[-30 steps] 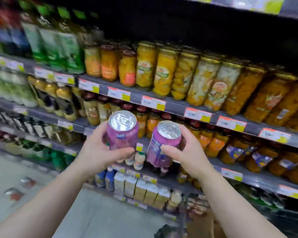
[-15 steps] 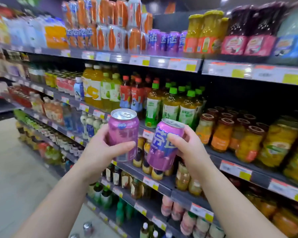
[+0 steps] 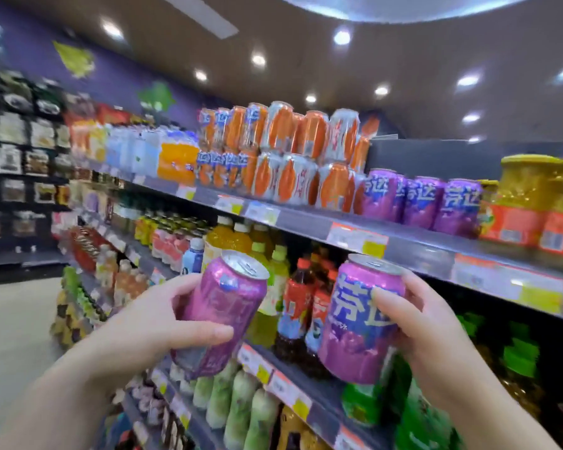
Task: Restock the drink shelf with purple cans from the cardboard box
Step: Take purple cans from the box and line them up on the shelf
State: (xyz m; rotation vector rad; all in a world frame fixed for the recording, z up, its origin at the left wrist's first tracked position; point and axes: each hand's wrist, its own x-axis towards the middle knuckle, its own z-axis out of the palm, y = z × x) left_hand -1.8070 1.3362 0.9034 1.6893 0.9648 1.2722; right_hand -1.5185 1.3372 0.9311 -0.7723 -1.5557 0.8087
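Left hand (image 3: pixel 150 323) wrapped round a purple can (image 3: pixel 223 311), thumb across the front, can tilted with its top leaning right. Right hand (image 3: pixel 426 329) gripping a second purple can (image 3: pixel 359 323), fingers curled on its right side, label facing out, base lower than the grip. Both cans carried at mid-height, in front of the bottled-drink shelves, touching nothing but the hands.

Changed within the last second: view swung upward, from jars of preserved fruit, past bottled drinks, to the top shelf (image 3: pixel 309 222) and the ceiling lights. Cans held much the same throughout (only slightly more tilted now). Now visible up and to the right: a short row of shelved purple cans (image 3: pixel 420 203), same label, standing just beside stacked orange cans (image 3: pixel 283 154) on the left and yellow jars (image 3: pixel 533 196) on the right.

Meaning for the task, as a judgement: destination found, placing not yet begun; lift toward that row likely next. Cardboard box not in view.
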